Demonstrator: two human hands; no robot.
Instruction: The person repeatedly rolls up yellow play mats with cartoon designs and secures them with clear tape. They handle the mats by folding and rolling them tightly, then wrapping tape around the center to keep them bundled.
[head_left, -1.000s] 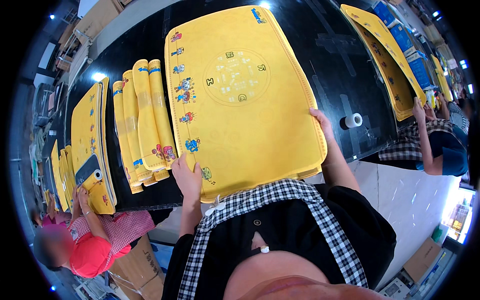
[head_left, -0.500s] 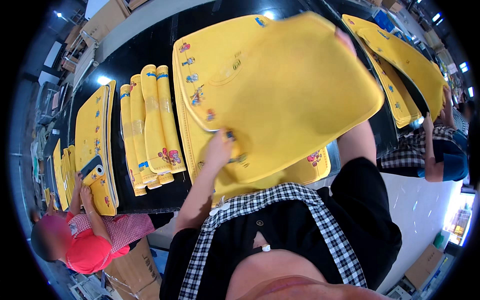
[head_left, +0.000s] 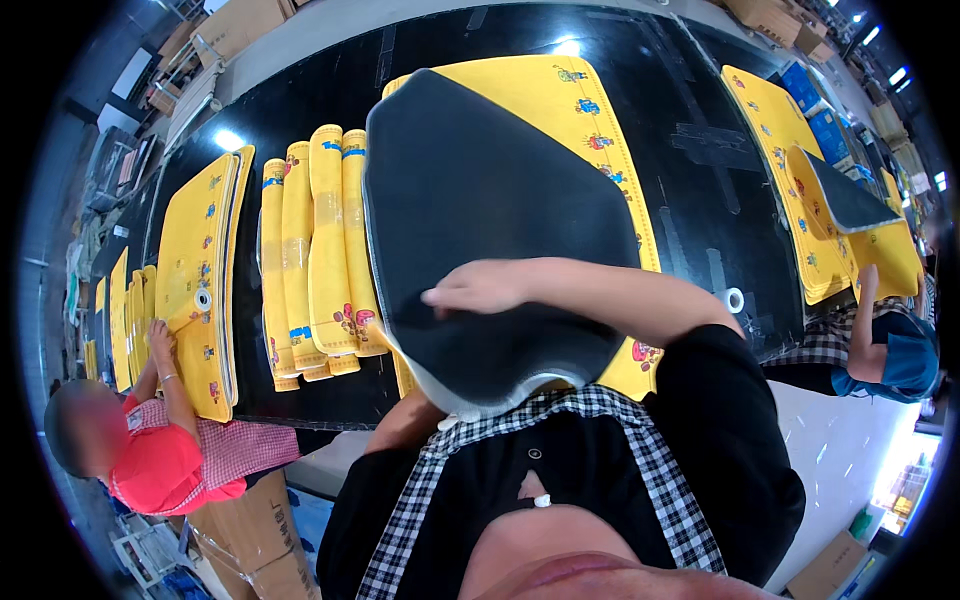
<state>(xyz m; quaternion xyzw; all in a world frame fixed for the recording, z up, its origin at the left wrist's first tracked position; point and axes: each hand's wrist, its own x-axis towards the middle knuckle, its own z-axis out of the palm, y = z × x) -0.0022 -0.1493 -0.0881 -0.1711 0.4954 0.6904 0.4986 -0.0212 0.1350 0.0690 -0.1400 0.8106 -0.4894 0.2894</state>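
A large yellow mat is turned over in front of me, so its black underside (head_left: 480,180) faces up. It lies on a stack of yellow printed mats (head_left: 590,130) on the black table (head_left: 300,90). My right hand (head_left: 480,290) rests flat on the black underside near its near edge, fingers stretched out and gripping nothing. My left forearm (head_left: 400,428) reaches up under the mat's near edge, which hides the hand.
Several folded yellow mats (head_left: 315,250) lie side by side left of my stack. A tape roll (head_left: 735,300) sits at its right. A person in red (head_left: 160,460) handles yellow mats (head_left: 195,270) at the left. Another person (head_left: 890,350) works on mats (head_left: 790,170) at the right.
The top yellow mat was lifted off the stack with both hands and flipped toward me. Its black side is now up, and my right hand has moved onto it.
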